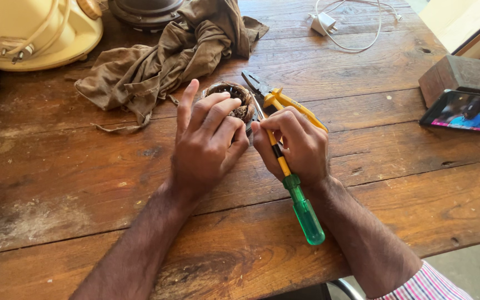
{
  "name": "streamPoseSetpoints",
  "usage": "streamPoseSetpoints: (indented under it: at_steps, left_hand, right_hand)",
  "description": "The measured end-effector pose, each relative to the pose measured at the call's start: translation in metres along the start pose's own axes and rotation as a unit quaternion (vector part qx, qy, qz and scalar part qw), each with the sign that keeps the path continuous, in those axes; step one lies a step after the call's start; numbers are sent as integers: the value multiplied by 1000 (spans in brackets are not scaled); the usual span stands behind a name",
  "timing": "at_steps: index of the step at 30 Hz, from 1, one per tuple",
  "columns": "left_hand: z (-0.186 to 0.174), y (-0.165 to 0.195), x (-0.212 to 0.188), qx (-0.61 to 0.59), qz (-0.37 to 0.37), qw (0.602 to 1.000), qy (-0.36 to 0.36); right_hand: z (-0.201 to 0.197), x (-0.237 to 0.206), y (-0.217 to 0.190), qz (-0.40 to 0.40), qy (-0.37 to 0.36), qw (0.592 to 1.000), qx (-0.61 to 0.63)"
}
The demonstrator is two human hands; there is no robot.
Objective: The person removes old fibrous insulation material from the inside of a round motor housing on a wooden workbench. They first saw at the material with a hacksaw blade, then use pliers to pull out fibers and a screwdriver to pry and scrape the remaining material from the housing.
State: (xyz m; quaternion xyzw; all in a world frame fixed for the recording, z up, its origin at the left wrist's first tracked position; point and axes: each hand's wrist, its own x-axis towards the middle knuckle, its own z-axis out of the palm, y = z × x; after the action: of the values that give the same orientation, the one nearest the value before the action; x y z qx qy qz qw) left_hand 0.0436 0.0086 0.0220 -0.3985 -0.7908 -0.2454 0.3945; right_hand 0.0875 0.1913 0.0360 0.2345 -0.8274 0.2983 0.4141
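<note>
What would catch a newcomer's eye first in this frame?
At the table's centre, the left hand steadies a small round coil while the right hand holds a green-handled screwdriver against it. Yellow pliers lie just behind, a crumpled brown cloth beyond them, and a lit phone leans at the right edge.

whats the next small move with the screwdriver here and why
Probably ease the screwdriver tip a little deeper under the coil windings. The right hand already angles it there, and the left hand steadies the round part on the table.
</note>
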Motion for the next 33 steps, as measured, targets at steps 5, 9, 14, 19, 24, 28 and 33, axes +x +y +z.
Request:
streamPoseSetpoints:
  at_steps: [5, 9, 14, 19, 24, 28, 33]
  left_hand:
    - [-1, 0, -1, 33, 19, 999, -4]
    - [-3, 1, -1, 37, 15, 999, 1]
    - [-2, 6, -3, -21, -36, 999, -17]
    - [2, 5, -8, -25, -54, 998, -37]
    - [5, 2, -9, -40, -41, 998, -30]
    - [2, -2, -9, -38, -58, 997, -21]
    - [3, -8, -8, -52, -120, 991, -25]
  right_hand:
    - [-2, 0, 0, 12, -1, 1000, -1]
    - [-3, 0, 0, 23, 3, 1000, 0]
    - [-3, 0, 0, 24, 3, 1000, -3]
    - [-3, -2, 2, 30, 5, 1000, -2]
    - [-3, -1, 2, 28, 1, 999, 18]
    - [-5, -1, -1, 22, -10, 999, 42]
    - [-8, -1, -2, 3, -21, 999, 41]
